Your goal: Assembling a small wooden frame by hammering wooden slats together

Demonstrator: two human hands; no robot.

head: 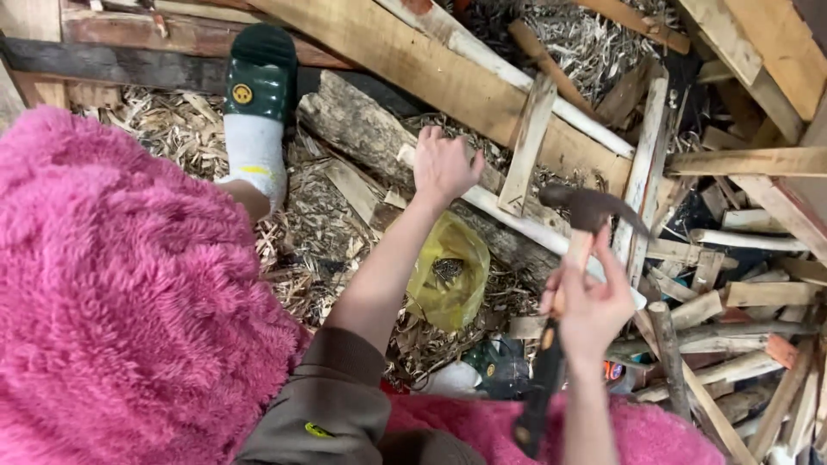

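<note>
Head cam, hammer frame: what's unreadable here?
- Whatever the left hand pinches against the log: hidden by its own fingers.
- Hammer grip: the right hand covers the handle's middle.
- Yellow bag contents: dark, too small.
- Lower-left ground: blocked by pink fleece.

the person wears a fluffy pink garment, a brownish sleeve pushed up the left arm, a white sock and what looks like a dark green slipper.
</note>
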